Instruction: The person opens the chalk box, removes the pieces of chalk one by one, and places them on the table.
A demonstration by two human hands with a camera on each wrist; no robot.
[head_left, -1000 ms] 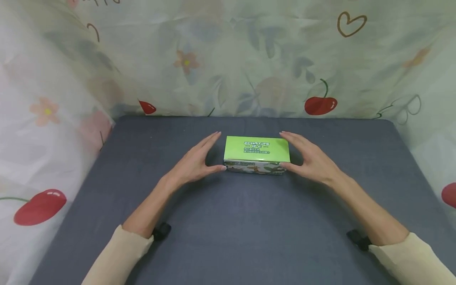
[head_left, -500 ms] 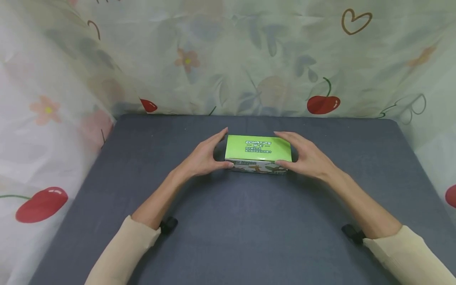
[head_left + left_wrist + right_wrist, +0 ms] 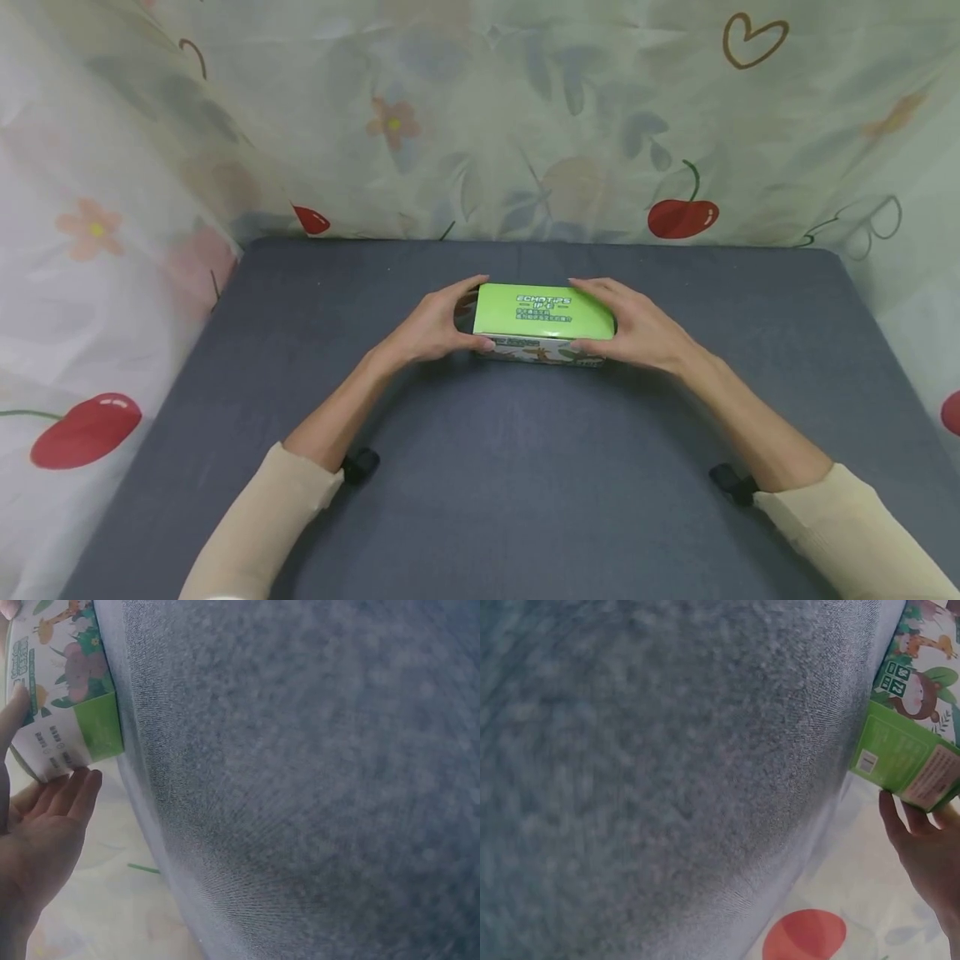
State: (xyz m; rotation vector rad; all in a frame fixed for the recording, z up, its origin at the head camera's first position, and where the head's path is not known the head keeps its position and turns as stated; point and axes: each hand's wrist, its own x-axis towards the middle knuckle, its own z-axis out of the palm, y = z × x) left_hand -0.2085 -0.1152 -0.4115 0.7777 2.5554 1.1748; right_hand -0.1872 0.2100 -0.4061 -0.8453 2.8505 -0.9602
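A small carton box (image 3: 543, 312) with a bright green lettered top lies on the dark table between my hands. Its front is white with cartoon animals, clearer on the box (image 3: 71, 660) in the left wrist view. My left hand (image 3: 437, 327) grips the left end, thumb on the front face and fingers round the far side. At the other end my right hand (image 3: 647, 331) holds it likewise, its thumb near the front top edge. In the right wrist view the fingers of the right hand (image 3: 930, 859) touch the green end of the carton, which bears a barcode.
The dark grey table (image 3: 540, 475) spreads around the box. A pale curtain (image 3: 480, 125) printed with flowers and cherries hangs behind it and along both sides. Black wrist straps (image 3: 362, 465) sit below both cream sleeves (image 3: 262, 521).
Both hands have moved inward and closed onto the box's ends; the left was apart from it at first. The box has stayed nearly in place.
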